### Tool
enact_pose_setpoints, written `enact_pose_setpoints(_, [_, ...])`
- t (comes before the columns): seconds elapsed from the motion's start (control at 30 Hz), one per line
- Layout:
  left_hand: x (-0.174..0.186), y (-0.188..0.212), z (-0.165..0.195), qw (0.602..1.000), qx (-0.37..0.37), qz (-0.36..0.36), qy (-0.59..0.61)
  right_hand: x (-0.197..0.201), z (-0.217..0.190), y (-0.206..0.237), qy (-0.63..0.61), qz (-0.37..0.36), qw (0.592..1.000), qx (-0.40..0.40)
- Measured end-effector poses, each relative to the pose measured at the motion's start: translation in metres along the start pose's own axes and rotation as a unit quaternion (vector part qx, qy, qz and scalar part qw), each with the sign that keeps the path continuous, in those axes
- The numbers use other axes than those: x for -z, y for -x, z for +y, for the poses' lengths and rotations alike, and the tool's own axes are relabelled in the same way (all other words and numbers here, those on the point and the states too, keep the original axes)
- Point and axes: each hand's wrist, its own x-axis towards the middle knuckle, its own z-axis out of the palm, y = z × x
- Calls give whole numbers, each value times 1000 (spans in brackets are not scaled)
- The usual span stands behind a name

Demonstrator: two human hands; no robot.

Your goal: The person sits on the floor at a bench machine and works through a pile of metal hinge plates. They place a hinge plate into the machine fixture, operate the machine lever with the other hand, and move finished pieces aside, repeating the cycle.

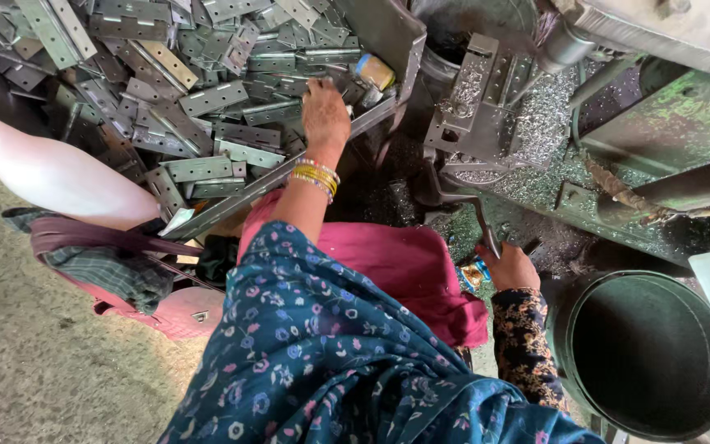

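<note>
Grey metal hinges [207, 99] lie in a big heap on the far left. The left hand [325, 111] rests on the heap, fingers curled down among the hinges. The right hand [509, 267] has its fingers clamped on the machine's lever [480, 215], near the green bucket [647, 353].
</note>
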Motion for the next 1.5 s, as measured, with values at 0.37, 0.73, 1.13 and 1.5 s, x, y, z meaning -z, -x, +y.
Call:
enact_pose_setpoints(0.37, [24, 21, -31, 966, -16, 127, 225, 77, -80, 46, -9, 218, 960, 174])
enact_pose_setpoints(0.73, [99, 88, 49, 891, -86, -331, 300, 58, -186, 68, -78, 280, 883, 369])
enact_pose_setpoints(1.13, [50, 131, 75, 659, 107, -461, 585, 13, -100, 39, -631, -137, 742, 181])
enact_pose_setpoints(1.5, [-19, 118, 90, 657, 152, -455, 581, 21, -86, 28, -704, -115, 686, 144])
